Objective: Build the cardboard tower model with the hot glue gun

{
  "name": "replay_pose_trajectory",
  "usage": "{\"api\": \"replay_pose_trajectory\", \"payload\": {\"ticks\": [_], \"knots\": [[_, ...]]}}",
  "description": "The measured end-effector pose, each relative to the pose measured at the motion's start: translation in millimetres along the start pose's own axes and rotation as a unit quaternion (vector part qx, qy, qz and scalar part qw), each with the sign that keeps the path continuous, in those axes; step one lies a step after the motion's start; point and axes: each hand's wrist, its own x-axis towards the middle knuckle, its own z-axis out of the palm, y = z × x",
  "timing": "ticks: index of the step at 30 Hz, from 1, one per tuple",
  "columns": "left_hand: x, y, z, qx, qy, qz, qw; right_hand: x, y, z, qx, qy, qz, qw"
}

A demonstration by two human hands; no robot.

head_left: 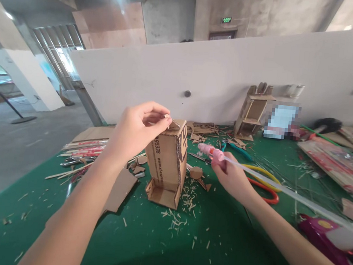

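A brown cardboard model point(166, 165) with printed text stands upright on the green table, its low tray-like base facing me. At its top, my left hand point(144, 127) is closed, thumb and fingertips pinching a small pale piece point(167, 116), too small to name. To the right of the model, my right hand point(230, 177) is wrapped round a pink hot glue gun point(209, 151), its tip pointing left towards the model, apart from it. From the gun's back a long translucent glue stick point(286, 189) runs off to the right.
Scissors point(75, 160) and sticks lie left, beside a cardboard sheet point(121, 189). A second cardboard model point(251, 112) stands by the white partition point(157, 76). Teal-handled pliers point(240, 151), yellow and orange handles point(264, 195) and a purple tool point(325, 238) lie right. Shavings litter the table point(159, 247).
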Motion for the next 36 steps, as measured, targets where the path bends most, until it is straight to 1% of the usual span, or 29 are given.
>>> {"api": "replay_pose_trajectory", "payload": {"ticks": [2, 4, 6, 7, 9, 10, 13, 14, 18, 23, 30, 32, 36], "knots": [[0, 0, 1.0, 0.005, 0.008, 0.0, 1.0, -7, -9, -8, 0.048, 0.028, 0.017, 0.998], [0, 1, 1.6, 0.01, 0.017, 0.002, 1.0, -17, -23, -17, 0.119, 0.048, 0.021, 0.991], [0, 2, 1.6, 0.016, 0.02, 0.004, 1.0, -28, -39, -24, 0.264, 0.088, 0.007, 0.961], [0, 3, 1.5, 0.019, 0.019, 0.006, 1.0, -34, -47, -27, 0.292, 0.079, -0.008, 0.953], [-1, 4, 1.2, 0.03, 0.019, 0.011, 0.999, -43, -62, -28, 0.274, 0.034, -0.054, 0.959], [-1, 4, 1.0, 0.035, 0.019, 0.013, 0.999, -47, -69, -28, 0.252, 0.03, -0.078, 0.964], [-1, 4, 0.7, 0.045, 0.021, 0.021, 0.999, -52, -84, -23, 0.179, 0.064, -0.119, 0.974], [-1, 3, 0.6, 0.046, 0.02, 0.023, 0.998, -52, -87, -22, 0.161, 0.066, -0.13, 0.976], [-1, 1, 0.2, 0.049, 0.017, 0.024, 0.998, -46, -93, -19, 0.134, 0.07, -0.192, 0.97], [-1, 0, 0.5, 0.047, 0.019, 0.026, 0.998, -39, -98, -22, 0.116, 0.049, -0.176, 0.976], [-1, 0, 1.0, 0.033, 0.017, 0.026, 0.999, -35, -105, -25, 0.11, 0.066, -0.217, 0.968], [-1, 0, 0.9, 0.029, 0.017, 0.025, 0.999, -35, -105, -26, 0.112, 0.072, -0.209, 0.969], [-1, 0, 0.9, 0.03, 0.018, 0.024, 0.999, -36, -105, -26, 0.115, 0.078, -0.167, 0.976]]}}
